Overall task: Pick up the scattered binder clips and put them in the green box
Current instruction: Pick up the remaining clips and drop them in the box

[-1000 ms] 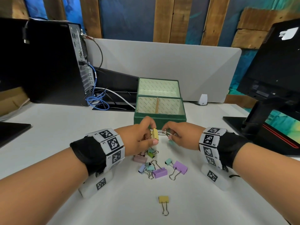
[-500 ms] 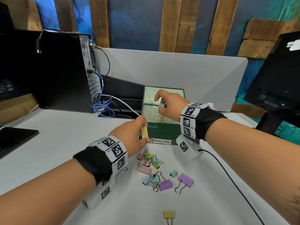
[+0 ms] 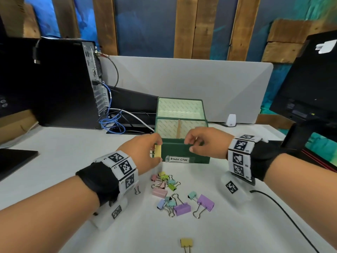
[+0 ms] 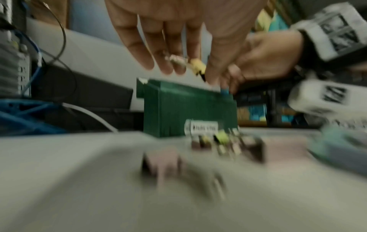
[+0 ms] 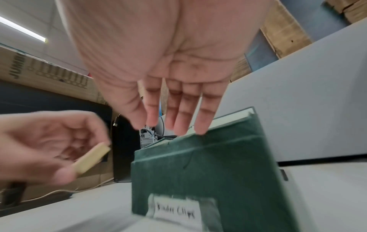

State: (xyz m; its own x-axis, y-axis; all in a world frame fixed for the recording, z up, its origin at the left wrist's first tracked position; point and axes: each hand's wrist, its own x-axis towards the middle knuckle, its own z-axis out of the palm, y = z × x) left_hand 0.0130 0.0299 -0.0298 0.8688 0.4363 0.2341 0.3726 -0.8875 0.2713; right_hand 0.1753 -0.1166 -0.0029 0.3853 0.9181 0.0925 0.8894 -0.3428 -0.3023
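The green box (image 3: pixel 184 152), labelled "Binder Clips", stands open at mid-table with a divider inside. My left hand (image 3: pixel 159 151) pinches a yellow binder clip (image 3: pixel 158 152) just off the box's left front corner. The left wrist view shows that yellow clip (image 4: pixel 196 66) and a pinkish clip (image 4: pixel 175 58) between my fingers. My right hand (image 3: pixel 189 145) hovers over the box's front rim. In the right wrist view its fingers (image 5: pixel 200 125) hang straight and hold nothing. Several pastel clips (image 3: pixel 164 181) lie scattered in front of the box, among them two purple clips (image 3: pixel 182 209) and a lone yellow clip (image 3: pixel 186 242).
A black computer tower (image 3: pixel 63 79) with blue cables (image 3: pixel 113 123) stands at the back left, and a monitor (image 3: pixel 310 88) on the right. A grey partition (image 3: pixel 182 79) closes the back. A black cable (image 3: pixel 282 207) runs across the table on the right.
My right hand has drawn back from over the box's inside to its front rim, and the teal clip is no longer in it. My left hand stays beside the box with the yellow clip.
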